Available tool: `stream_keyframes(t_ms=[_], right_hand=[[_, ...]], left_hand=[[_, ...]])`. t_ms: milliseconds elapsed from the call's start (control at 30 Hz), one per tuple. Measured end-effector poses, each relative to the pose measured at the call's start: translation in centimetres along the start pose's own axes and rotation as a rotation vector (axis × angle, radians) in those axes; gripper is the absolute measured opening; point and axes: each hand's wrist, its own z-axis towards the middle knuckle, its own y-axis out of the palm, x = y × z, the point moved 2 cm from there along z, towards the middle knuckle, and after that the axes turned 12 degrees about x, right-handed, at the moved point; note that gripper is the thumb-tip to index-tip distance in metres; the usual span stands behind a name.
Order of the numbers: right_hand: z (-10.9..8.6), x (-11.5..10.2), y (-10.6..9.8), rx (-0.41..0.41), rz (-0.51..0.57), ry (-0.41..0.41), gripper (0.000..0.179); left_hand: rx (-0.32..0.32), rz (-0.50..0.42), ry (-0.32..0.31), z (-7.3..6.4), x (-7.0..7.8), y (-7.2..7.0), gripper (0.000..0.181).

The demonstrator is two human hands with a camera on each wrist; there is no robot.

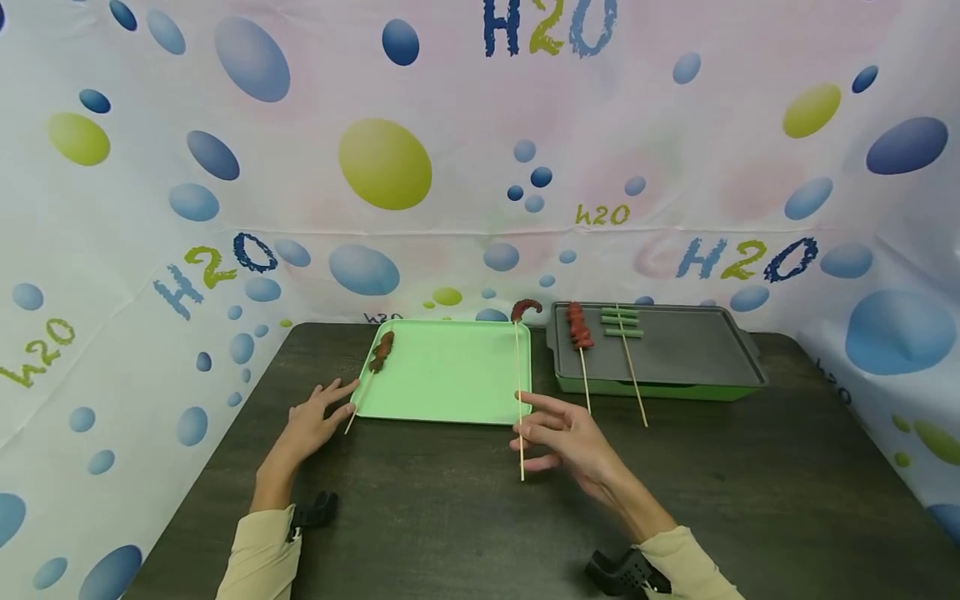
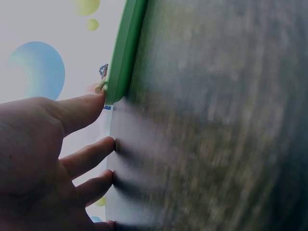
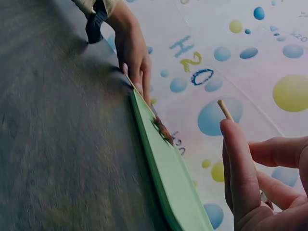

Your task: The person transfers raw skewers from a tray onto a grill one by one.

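My right hand [image 1: 573, 437] pinches a thin wooden skewer [image 1: 517, 362] with a curled, dark red-brown food piece [image 1: 527, 308] on its far end. The skewer points away from me over the right edge of the light green tray [image 1: 450, 379]. My left hand [image 1: 309, 427] lies at the tray's front left corner, its thumb touching the corner in the left wrist view and its fingers spread on the table. A skewer of brown meat pieces [image 1: 380, 353] slants across the tray's left side, its bare stick end jutting past the front edge beside the left thumb.
Right of the tray stands a dark grey grill pan [image 1: 690, 342] with a green base. It bears a skewer of red pieces [image 1: 578, 327] and a skewer of green sticks [image 1: 622, 322], their stick ends overhanging its front. Behind the dark table [image 1: 420, 517] hangs a patterned cloth [image 1: 465, 92].
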Motion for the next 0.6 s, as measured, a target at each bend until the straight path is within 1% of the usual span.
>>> stream_keyframes(t_ms=[100,233,367,600], right_hand=[[-0.2,-0.1,-0.8,0.008,-0.023,0.002,0.067],[-0.8,0.0,-1.8,0.022,-0.068,0.008,0.067],[-1.1,-0.3,-2.8,0.001,-0.102,-0.008,0.067],[-1.3,-1.9,-4.8,-0.018,-0.162,-0.065,0.065]], left_hand=[[-0.001,-0.005,0.005,-0.1,-0.1,-0.1,0.054],[0.002,-0.012,0.017,-0.1,-0.1,0.1,0.054],[0.007,-0.005,0.013,0.1,0.0,0.1,0.054],[-0.002,0.014,-0.005,0.0,-0.1,0.0,0.054]])
